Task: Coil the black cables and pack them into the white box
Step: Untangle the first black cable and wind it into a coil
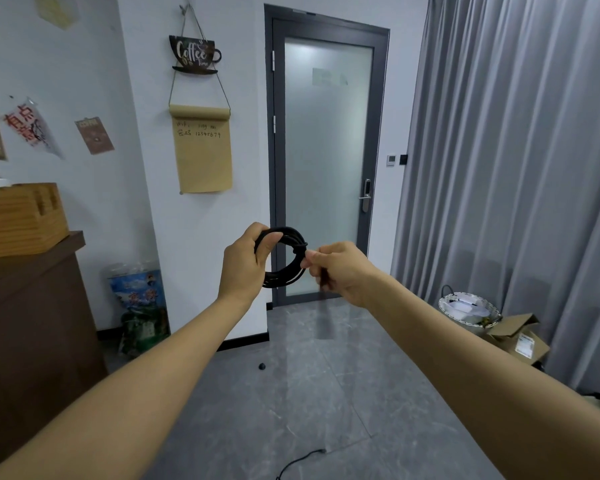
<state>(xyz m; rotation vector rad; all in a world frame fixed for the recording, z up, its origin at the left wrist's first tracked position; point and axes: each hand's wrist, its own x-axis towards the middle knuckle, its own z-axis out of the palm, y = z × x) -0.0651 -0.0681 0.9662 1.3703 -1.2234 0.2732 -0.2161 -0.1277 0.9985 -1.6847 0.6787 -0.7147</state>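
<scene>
At chest height, mid-air, no support: L hand (245,263) clamped round coiled black round cable (289,258), keeping loops together. R hand (340,271) pinches the tail at coil's R edge, prob. to wrap it. White box not in view.

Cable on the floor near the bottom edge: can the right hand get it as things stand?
Probably not yet. The right hand is pinching the coiled black cable with the left hand; the loose cable lies far below, unobstructed.

A frosted glass door (328,161) is standing shut ahead, grey curtains (513,161) hanging beside it. A coffee sign (194,54) is hanging above a brown paper scroll (203,152); a cardboard box (520,337) is sitting by a wicker basket (468,308).
</scene>
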